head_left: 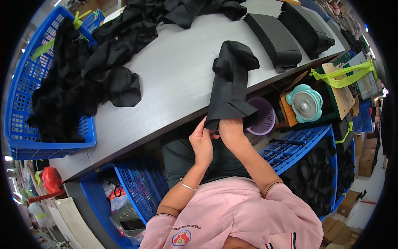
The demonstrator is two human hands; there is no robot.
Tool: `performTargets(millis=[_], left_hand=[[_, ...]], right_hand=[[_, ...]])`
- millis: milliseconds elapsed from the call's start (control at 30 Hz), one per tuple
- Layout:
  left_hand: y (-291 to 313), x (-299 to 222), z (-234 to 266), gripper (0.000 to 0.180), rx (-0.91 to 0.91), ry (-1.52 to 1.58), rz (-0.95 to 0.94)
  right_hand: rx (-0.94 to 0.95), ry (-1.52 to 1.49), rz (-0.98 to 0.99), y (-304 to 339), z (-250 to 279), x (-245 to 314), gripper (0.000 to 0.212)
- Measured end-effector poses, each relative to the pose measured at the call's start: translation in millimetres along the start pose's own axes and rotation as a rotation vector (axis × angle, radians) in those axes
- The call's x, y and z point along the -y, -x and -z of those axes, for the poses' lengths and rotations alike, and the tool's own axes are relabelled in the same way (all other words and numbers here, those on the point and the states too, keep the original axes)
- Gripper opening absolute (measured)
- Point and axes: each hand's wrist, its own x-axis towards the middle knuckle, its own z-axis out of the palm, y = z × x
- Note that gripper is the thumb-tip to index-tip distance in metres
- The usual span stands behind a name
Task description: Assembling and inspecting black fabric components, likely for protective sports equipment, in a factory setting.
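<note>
A long piece of black fabric (228, 89) lies from the grey table over its front edge, its far end folded over in a loose loop. At the near end, my left hand (202, 140) pinches the left corner of the fabric between thumb and fingers. My right hand (232, 132) is closed on the same end, just to the right, its fingertips hidden by the cloth. Both hands are close together above my lap. To the far right on the table lie two stacks of flat black pieces, a nearer stack (275, 39) and a farther stack (306, 29).
Crumpled black fabric (112, 79) heaps across the table's left side and into a blue basket (20, 120). Below stand another blue crate (97, 195) with plastic bags and a blue crate (265, 159) with black pieces. A purple bin (265, 118) and turquoise fan (304, 103) are right.
</note>
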Motion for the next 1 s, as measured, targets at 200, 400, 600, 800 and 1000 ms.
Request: performTargets(millis=[200,400,600,800,1000], left_hand=[[9.2,19.2,2.3,0.027,0.182,0.14,0.131],[14.6,18.6,3.0,0.028,0.07,-0.077,0.068],[-6.9,-13.5,-1.5,0.037,-0.099,-0.034,-0.28],[11.6,-27.8,24.0,0.015,0.011,-0.493,-0.367],[12.2,-37.3,42.0,0.041,0.033,-0.044,-0.031]], right_hand=[[-0.054,0.016,0.114,10.9,4.2,21.0,0.035],[-0.039,0.185,0.214,9.4,15.5,17.7,0.029],[0.048,0.104,0.087,1.0,18.9,15.3,0.026],[-0.008,0.083,0.284,29.2,-8.4,-19.2,0.036],[0.191,-0.037,0.176,54.8,8.6,-9.5,0.043]])
